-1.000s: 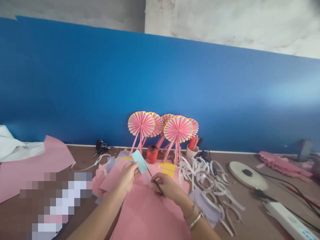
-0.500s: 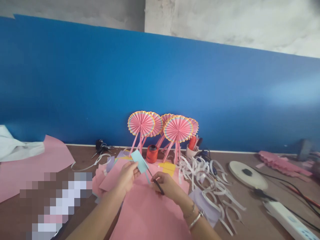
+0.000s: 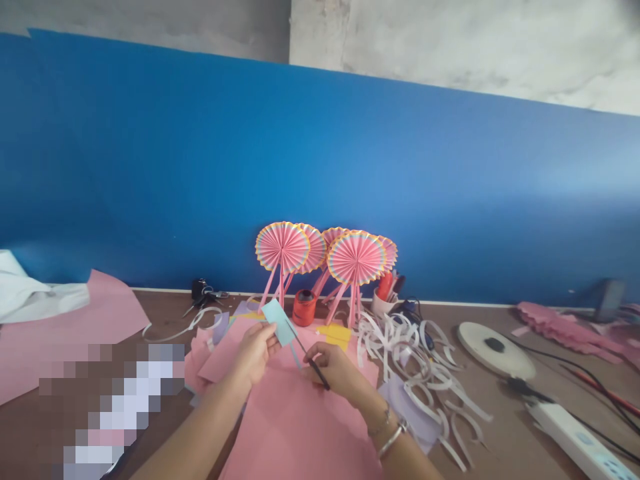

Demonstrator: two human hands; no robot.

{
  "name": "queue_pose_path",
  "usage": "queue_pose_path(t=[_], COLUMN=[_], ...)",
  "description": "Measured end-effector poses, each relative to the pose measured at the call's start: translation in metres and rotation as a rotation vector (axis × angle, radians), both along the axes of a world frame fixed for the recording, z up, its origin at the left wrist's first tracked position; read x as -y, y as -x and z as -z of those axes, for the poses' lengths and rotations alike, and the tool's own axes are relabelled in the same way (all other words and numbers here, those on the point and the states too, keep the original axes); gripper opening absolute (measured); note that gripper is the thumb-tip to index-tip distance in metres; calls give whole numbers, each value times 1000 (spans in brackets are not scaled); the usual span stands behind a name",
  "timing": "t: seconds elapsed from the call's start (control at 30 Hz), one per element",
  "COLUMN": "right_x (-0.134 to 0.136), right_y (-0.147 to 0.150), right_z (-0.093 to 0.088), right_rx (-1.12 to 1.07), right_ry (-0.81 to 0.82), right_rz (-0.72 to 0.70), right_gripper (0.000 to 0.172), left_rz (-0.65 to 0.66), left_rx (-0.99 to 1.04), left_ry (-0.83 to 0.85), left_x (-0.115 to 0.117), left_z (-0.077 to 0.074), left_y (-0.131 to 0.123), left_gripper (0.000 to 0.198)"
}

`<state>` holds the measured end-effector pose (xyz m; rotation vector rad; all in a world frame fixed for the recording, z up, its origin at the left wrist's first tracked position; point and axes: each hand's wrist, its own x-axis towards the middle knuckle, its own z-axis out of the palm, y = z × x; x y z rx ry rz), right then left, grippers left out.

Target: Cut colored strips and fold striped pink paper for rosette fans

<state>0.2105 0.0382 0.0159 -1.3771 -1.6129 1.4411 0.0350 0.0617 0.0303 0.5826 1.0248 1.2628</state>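
My left hand [image 3: 254,353] pinches a small light-blue paper piece [image 3: 279,322] and holds it up above a big pink sheet [image 3: 295,427]. Closed round the dark handles of a pair of scissors [image 3: 309,360], my right hand [image 3: 337,373] points the blades at the lower edge of the blue paper. A thin blue strip hangs down from the cut. Bangles circle my right wrist.
Several pink pleated paper fans [image 3: 320,257] lean on the blue wall [image 3: 320,173]. A red tub [image 3: 304,308], a cup of pens [image 3: 386,300], curled white paper strips [image 3: 420,367], a round white device [image 3: 495,350], a power strip [image 3: 580,440] and other scissors [image 3: 203,297] lie on the brown table.
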Motion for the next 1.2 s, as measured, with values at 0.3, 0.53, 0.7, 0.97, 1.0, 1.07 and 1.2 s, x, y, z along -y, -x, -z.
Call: queue_pose_path(t=[0.3,0.53,0.7,0.97,1.0,1.07,1.2], right_x=[-1,-1,-3,-1,-2,-3,-5], right_y=[3,3,3,3,3,3,3], right_z=[3,3,6,5,5,7,12], right_rx=[-40,-92,-92,-68,-65,-60,-68], right_ry=[18,15,-1,-25,-27,-25,-5], right_rz=[22,41,50,50,49,46,56], right_gripper=[22,21,23,18,17,17,20], left_rz=[81,113,122,134,139,152,183], left_rx=[5,2,3,7,7,7,7], left_ry=[-1,17,14,3,0,-5,-8], left_x=[4,8,8,8,8,9,12], left_z=[3,-1,0,0,-1,-1,0], left_y=[-6,-10,-9,-9,-9,-9,-11], left_gripper=[4,3,4,2,2,4,7])
